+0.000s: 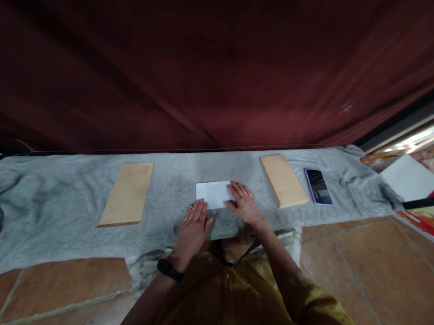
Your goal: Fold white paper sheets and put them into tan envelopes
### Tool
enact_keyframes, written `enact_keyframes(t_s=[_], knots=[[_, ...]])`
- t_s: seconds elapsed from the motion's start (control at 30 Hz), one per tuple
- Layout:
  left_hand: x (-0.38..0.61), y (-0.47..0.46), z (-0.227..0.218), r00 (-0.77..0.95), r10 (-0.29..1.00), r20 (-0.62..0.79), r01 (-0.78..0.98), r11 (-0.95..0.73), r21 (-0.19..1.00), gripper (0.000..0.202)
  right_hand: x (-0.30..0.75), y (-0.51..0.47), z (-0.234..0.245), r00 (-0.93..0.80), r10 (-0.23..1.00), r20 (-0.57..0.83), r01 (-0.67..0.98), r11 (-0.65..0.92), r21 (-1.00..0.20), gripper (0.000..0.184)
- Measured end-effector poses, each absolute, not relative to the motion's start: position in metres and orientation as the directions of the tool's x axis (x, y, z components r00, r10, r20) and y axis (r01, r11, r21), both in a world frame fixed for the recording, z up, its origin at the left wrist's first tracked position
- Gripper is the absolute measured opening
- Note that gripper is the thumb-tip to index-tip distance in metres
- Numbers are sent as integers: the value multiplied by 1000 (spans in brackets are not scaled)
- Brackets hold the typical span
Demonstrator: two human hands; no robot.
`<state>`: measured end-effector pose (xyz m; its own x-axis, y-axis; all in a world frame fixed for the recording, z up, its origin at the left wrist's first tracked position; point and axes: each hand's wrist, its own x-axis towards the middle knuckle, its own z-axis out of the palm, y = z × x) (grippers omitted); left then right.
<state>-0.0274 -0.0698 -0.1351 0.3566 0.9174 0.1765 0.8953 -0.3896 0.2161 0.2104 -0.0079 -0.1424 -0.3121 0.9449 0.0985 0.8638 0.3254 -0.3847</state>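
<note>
A small white sheet of paper (213,193) lies flat on the grey cloth in front of me. My left hand (195,222) rests at its lower left corner, palm down with the fingers stretched out. At the sheet's right edge lies my right hand (244,203), also flat, its fingertips touching the paper. Neither hand grips anything. To the left is a brown envelope pile (128,193), slightly thick at its lower edge. On the right sits a thicker stack of brown envelopes (283,182).
A phone in a purple case (319,186) lies right of the envelope stack. Grey cloth (64,195) covers the long narrow surface. A dark red curtain (217,67) hangs behind it. Tiled floor (374,265) shows in front, and a white sheet (409,177) lies at the far right.
</note>
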Motion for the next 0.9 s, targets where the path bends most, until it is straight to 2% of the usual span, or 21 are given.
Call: enact_keyframes(t_s=[0.27,0.57,0.9], knots=[[13,-48,-125,501,856,126,822,-516,242,50,210,-8,-140,-308,945,105,867,325,-379,60],[17,-30,-131,472,874,111,841,-485,241,54,209,-10,-141,-292,947,133,857,321,-403,56],[15,-6,-135,420,902,100,886,-432,172,56,210,-11,-143,-290,943,165,847,333,-415,51]])
